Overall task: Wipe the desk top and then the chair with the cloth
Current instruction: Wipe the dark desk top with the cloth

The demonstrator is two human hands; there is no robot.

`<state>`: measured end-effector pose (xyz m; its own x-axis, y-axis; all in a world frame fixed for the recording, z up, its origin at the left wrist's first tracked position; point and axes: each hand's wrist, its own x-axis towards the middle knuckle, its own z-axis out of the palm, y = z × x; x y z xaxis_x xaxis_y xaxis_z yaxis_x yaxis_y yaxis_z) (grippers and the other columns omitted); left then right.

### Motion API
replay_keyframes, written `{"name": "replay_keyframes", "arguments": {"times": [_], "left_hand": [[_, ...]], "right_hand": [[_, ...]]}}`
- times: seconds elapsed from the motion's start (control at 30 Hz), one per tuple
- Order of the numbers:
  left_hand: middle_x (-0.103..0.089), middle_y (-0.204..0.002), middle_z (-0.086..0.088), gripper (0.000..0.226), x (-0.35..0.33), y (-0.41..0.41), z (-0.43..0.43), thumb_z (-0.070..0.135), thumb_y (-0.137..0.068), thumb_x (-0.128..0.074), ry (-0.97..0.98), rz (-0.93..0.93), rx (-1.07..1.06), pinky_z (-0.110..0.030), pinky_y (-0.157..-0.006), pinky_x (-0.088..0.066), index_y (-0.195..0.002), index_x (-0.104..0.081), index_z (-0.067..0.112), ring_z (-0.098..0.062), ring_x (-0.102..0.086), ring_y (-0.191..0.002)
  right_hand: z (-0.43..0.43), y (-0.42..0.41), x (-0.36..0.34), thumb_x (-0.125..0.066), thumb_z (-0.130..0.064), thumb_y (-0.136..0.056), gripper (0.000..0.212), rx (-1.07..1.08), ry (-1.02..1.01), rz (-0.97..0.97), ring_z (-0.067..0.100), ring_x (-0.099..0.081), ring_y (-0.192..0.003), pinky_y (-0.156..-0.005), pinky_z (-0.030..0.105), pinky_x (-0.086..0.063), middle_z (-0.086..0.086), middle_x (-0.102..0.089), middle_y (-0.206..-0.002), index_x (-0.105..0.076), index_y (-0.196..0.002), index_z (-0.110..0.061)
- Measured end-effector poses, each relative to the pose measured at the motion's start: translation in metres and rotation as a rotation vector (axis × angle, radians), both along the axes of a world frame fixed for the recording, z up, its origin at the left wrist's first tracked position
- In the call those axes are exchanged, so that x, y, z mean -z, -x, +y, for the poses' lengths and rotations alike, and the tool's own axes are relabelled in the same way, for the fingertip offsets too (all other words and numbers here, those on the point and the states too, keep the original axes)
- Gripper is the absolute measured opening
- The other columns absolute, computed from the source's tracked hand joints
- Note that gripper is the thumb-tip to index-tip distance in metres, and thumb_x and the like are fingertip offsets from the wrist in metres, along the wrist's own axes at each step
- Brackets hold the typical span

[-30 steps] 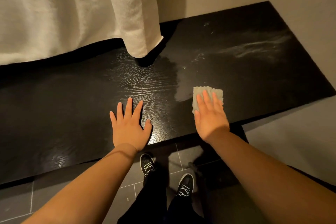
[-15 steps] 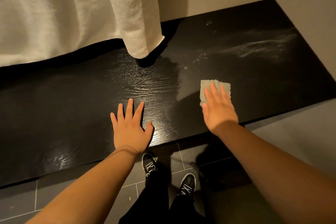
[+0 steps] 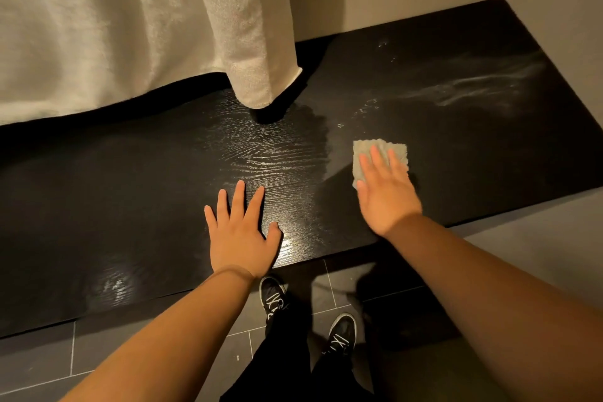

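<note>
Black wood-grain counter (image 3: 130, 192), running from the lower left of the frame to the upper right. Its left end is cut off by the frame edge, and its back edge at upper left is hidden behind hanging white fabric (image 3: 114, 26). Whether the fabric's lower corner touches the surface cannot be told. Pale smears (image 3: 473, 88) at upper right, faint and hard to read; glossy sheen at centre. Cloth (image 3: 362, 153), small and pale grey, right of centre, lying flat on the counter; its near part is covered by the right hand (image 3: 385, 196), whose outline is slightly blurred. Fingers (image 3: 375, 157) of that hand are straight and close together, pressing down on the cloth, not curled round it. Left hand (image 3: 243, 238), lower centre, palm down on bare counter near the front edge; its fingers (image 3: 238, 199) are straight and spread, holding nothing. Grey tiled floor (image 3: 39, 359) and two black shoes (image 3: 272, 295) at bottom; legs partly cut off by the frame.
</note>
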<state>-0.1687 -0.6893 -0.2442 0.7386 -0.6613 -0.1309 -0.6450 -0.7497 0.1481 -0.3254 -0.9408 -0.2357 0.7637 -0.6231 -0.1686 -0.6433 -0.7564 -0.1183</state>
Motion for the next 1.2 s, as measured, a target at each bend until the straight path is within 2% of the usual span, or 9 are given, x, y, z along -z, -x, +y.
{"name": "replay_keyframes", "arguments": {"times": [0.07, 0.27, 0.43, 0.53, 0.77, 0.9, 1.03, 1.1, 1.2], "left_hand": [[-0.015, -0.175, -0.004, 0.074, 0.000, 0.000, 0.000, 0.063, -0.095, -0.034, -0.003, 0.000, -0.001, -0.065, -0.126, -0.008, -0.164, -0.028, 0.036, -0.039, -0.007, -0.160], [-0.018, -0.174, -0.004, 0.074, 0.000, 0.000, 0.000, 0.063, -0.094, -0.037, -0.002, -0.006, -0.002, -0.066, -0.126, -0.010, -0.163, -0.031, 0.036, -0.039, -0.009, -0.159], [-0.020, -0.174, -0.004, 0.074, -0.001, 0.000, -0.001, 0.062, -0.093, -0.037, 0.019, -0.007, -0.003, -0.066, -0.126, -0.010, -0.162, -0.033, 0.035, -0.040, -0.010, -0.159], [-0.021, -0.173, -0.005, 0.074, -0.002, 0.001, -0.001, 0.062, -0.093, -0.037, 0.025, -0.011, 0.000, -0.066, -0.125, -0.011, -0.162, -0.034, 0.035, -0.040, -0.012, -0.159], [-0.022, -0.172, -0.006, 0.075, -0.004, 0.002, -0.004, 0.060, -0.093, -0.036, -0.017, -0.009, -0.010, -0.067, -0.125, -0.010, -0.162, -0.033, 0.033, -0.041, -0.012, -0.158], [-0.034, -0.167, -0.010, 0.073, -0.006, -0.001, -0.007, 0.058, -0.089, -0.039, 0.024, -0.007, -0.018, -0.070, -0.122, -0.015, -0.156, -0.045, 0.029, -0.043, -0.022, -0.155], [-0.042, -0.158, -0.013, 0.068, -0.009, -0.019, -0.024, 0.056, -0.089, -0.043, 0.104, 0.015, -0.005, -0.067, -0.123, -0.018, -0.149, -0.053, 0.024, -0.038, -0.030, -0.150], [-0.034, -0.165, -0.011, 0.068, -0.010, -0.034, -0.042, 0.055, -0.091, -0.043, 0.112, 0.015, 0.013, -0.063, -0.126, -0.014, -0.153, -0.048, 0.026, -0.037, -0.025, -0.153], [-0.020, -0.173, -0.007, 0.071, -0.009, -0.059, -0.073, 0.055, -0.094, -0.042, 0.089, 0.010, 0.033, -0.059, -0.128, -0.008, -0.160, -0.036, 0.030, -0.035, -0.015, -0.158]], "right_hand": [[0.028, -0.014, 0.001, -0.008, -0.042, -0.100, 0.068, -0.046, -0.029, -0.014, 0.040, 0.000, -0.156, -0.126, 0.049, 0.004, 0.012, -0.009, -0.170, -0.017, -0.163, -0.015], [0.052, -0.017, 0.017, -0.023, -0.045, -0.104, 0.064, -0.549, -0.041, -0.023, 0.031, -0.004, -0.157, -0.127, 0.049, -0.013, 0.006, -0.012, -0.171, -0.017, -0.163, -0.021], [-0.014, -0.010, 0.015, -0.018, -0.037, -0.104, 0.064, -0.295, 0.092, -0.011, 0.034, -0.013, -0.156, -0.126, 0.047, -0.014, 0.015, -0.022, -0.167, -0.024, -0.160, -0.007], [0.008, -0.022, 0.009, -0.017, -0.040, -0.106, 0.063, 0.032, -0.016, -0.011, 0.034, 0.004, -0.157, -0.128, 0.047, -0.003, 0.008, -0.001, -0.171, -0.009, -0.163, -0.016], [0.032, -0.022, 0.008, -0.020, -0.046, -0.102, 0.066, -0.620, -0.040, 0.014, 0.031, -0.008, -0.157, -0.127, 0.047, -0.014, 0.007, -0.014, -0.170, -0.021, -0.162, -0.017], [-0.029, -0.018, 0.000, -0.029, -0.040, -0.103, 0.065, -0.360, 0.011, -0.014, 0.032, -0.012, -0.157, -0.124, 0.053, -0.022, 0.008, -0.017, -0.169, -0.022, -0.161, -0.013], [-0.017, -0.034, -0.004, -0.033, -0.036, -0.106, 0.062, 0.036, -0.054, -0.041, 0.035, -0.001, -0.157, -0.127, 0.048, 0.003, 0.007, -0.006, -0.171, -0.016, -0.163, -0.016], [0.009, -0.046, -0.002, -0.046, -0.030, -0.101, 0.061, -0.100, 0.041, -0.108, 0.043, -0.017, -0.153, -0.126, 0.048, 0.008, 0.016, -0.027, -0.165, -0.034, -0.157, -0.009], [0.021, -0.048, 0.005, -0.040, -0.036, -0.101, 0.058, -0.438, 0.036, -0.127, 0.038, -0.022, -0.152, -0.126, 0.051, -0.014, 0.012, -0.035, -0.162, -0.041, -0.154, -0.012]]}}
